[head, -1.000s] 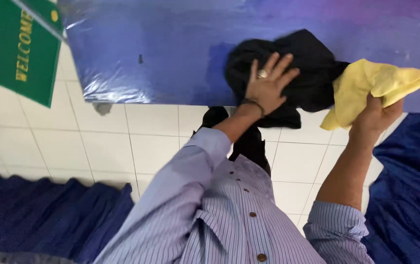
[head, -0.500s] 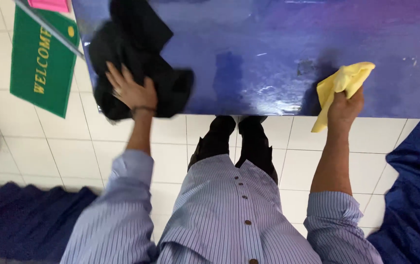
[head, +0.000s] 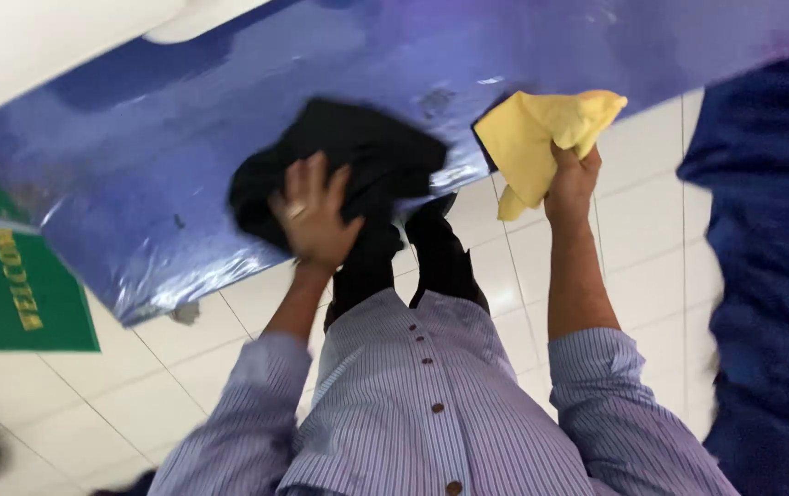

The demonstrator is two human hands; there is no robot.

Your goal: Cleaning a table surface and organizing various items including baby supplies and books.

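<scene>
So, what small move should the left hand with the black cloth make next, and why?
Probably slide the black cloth further along the shiny blue table. The left hand lies flat on it near the table's front edge, with much bare surface beyond, while the right hand grips the yellow cloth at that edge.

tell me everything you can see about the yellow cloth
The yellow cloth is soft, plain fabric, crumpled into loose folds. The right hand grips its lower part in a closed fist, so most of it bunches above the fist and a small corner hangs below. It sits at the near edge of the shiny blue table, partly over the white tiled floor. No print or stains are visible.
</scene>
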